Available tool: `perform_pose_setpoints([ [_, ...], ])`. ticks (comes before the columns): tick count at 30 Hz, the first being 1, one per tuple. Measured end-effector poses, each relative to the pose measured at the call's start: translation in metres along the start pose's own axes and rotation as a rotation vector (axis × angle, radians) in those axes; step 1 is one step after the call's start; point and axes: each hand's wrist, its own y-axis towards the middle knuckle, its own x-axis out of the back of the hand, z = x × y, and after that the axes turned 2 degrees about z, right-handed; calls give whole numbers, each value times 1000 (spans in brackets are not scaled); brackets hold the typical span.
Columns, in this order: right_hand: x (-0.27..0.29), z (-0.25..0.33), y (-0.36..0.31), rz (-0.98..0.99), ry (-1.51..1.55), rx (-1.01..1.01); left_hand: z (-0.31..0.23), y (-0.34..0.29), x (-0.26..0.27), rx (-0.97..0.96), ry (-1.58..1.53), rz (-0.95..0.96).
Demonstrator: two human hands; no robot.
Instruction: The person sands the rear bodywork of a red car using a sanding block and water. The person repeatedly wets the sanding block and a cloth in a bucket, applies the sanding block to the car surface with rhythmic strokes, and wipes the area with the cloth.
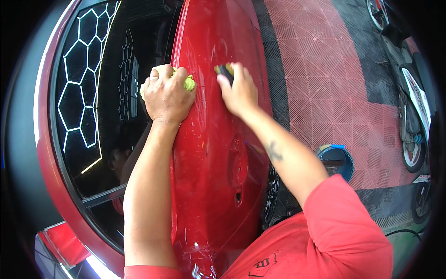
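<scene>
We note a red short-sleeved shirt (325, 242), its sleeves ending above the elbows; a dark printed mark sits on the chest. Both forearms are bare. A small dark tattoo (274, 151) marks the right forearm. The left hand (166, 95) wears a ring.

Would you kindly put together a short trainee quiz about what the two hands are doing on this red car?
1. True or false: the left hand grips a yellow-green cloth against the red car panel.
2. What does the right hand press on the panel: A a black and yellow pad, B a spray bottle, C a brush?
3. What round blue thing stands on the tiled floor?

Key: 1 true; 2 A; 3 a bucket.
</scene>
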Motion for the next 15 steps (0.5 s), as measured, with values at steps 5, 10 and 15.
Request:
perform_pose_setpoints([
  [5,22,36,-94,193,88,191,10,-11,1,12,20,11],
  [10,4,7,29,-16,-51,27,-2,4,-5,-14,-33,-28],
  [15,24,37,-86,179,65,225,10,-10,0,4,11,-5],
])
